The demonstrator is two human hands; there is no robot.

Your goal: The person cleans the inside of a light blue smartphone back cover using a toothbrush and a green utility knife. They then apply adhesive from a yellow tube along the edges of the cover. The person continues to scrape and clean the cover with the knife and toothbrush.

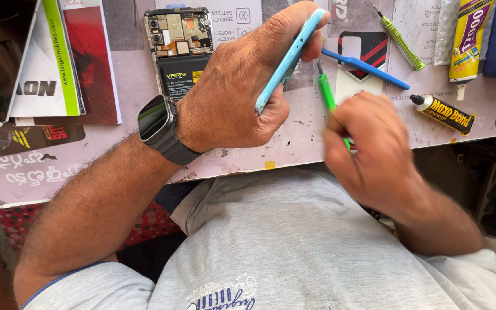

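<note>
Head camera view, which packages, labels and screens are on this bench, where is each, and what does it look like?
Glue tube: top right, yellow, upright, printed label.
Small glue tube: right, lying flat, yellow and black, black cap.
Battery label: top centre, inside the opened phone, black.
Booklets: top left, white, red, green stripe.
Watch screen: left wrist, dark, rectangular.

You have a single view, from the camera on your head, looking steeply down over your own chest at the worktop (317,146). It sits close: your forearms fill the lower frame, the worktop the upper half.
</note>
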